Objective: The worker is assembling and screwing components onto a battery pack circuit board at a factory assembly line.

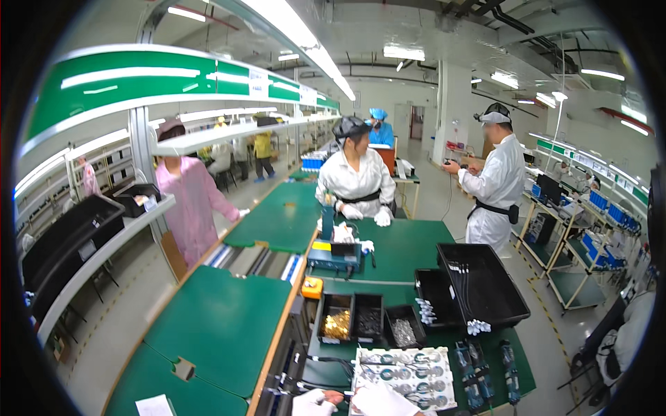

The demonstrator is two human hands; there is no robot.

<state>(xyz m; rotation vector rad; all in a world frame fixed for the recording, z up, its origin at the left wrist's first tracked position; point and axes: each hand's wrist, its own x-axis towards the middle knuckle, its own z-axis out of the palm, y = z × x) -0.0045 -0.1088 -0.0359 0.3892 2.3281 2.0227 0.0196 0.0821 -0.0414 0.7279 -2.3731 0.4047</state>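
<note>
At the lower edge, my left hand (313, 403) wears a white glove with bare fingertips. Its fingers are drawn together beside black cables (331, 383); what lies between them is too small to make out. Just to the right, my white-gloved right hand (383, 400) is over the near left part of a white tray (402, 355), its fingers hidden from view. Rows of round grey-and-white parts (437, 386) with dark wires sit in that tray. Black cables also run from the tray's left side across the bench edge.
Beyond the tray stand black bins of gold parts (337, 324), dark parts (368, 317) and silver parts (404, 331). Power screwdrivers (510, 371) lie on the right. A large black tray (496, 284) holds cables. A teal device (334, 256) and a white-clad co-worker (355, 173) are farther back.
</note>
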